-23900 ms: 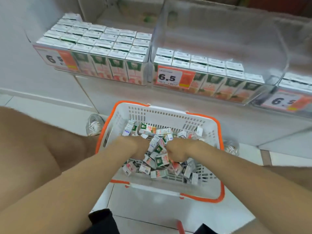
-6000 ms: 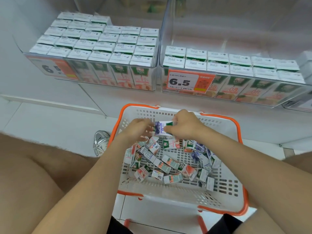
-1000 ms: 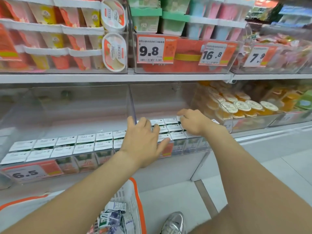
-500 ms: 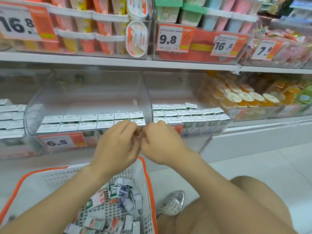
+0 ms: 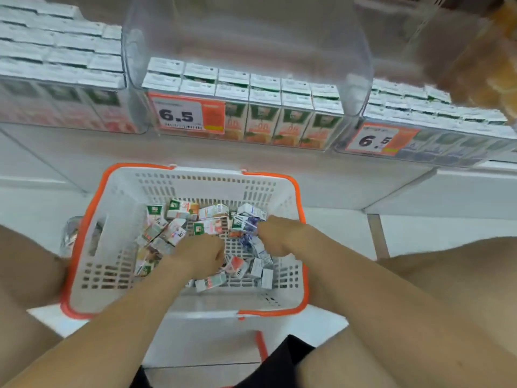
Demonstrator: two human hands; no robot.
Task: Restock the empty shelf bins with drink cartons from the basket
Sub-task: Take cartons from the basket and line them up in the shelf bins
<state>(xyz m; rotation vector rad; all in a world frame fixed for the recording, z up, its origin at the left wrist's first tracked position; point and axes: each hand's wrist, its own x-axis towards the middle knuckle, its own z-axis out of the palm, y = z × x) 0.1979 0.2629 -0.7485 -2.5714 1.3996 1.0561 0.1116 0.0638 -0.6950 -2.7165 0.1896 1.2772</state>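
Down in the basket, your left grip (image 5: 201, 256) is curled knuckles-up over the heap with its fingertips buried, and I cannot tell whether it has closed on anything. Your right grip (image 5: 275, 238) lies just beside it, fingers reaching leftward against a blue-purple carton (image 5: 247, 223). That hold is hidden too, so I cannot tell a pinch from a touch.

The loose cartons (image 5: 209, 212) lie all round both grips, tumbled flat and on edge, with their long axes pointing every way. There are roughly two dozen, too jumbled for an exact count. The blue-purple ones gather nearer your right grip, and the green-and-orange ones spread nearer your left.

The one basket (image 5: 126, 191) stands on the floor between your knees. Up and forward of both grips are three clear bins. The middle bin (image 5: 361, 79) holds twelve cartons upright, in two rows of six at its front, with bare space behind. The left bin (image 5: 42, 105) is packed deeper, and the right bin (image 5: 447, 148) is too blurred to count. Two price tags (image 5: 179, 114) read 6.5.

I judge that any carton you lift must be turned long axis upright before it goes in behind those rows.
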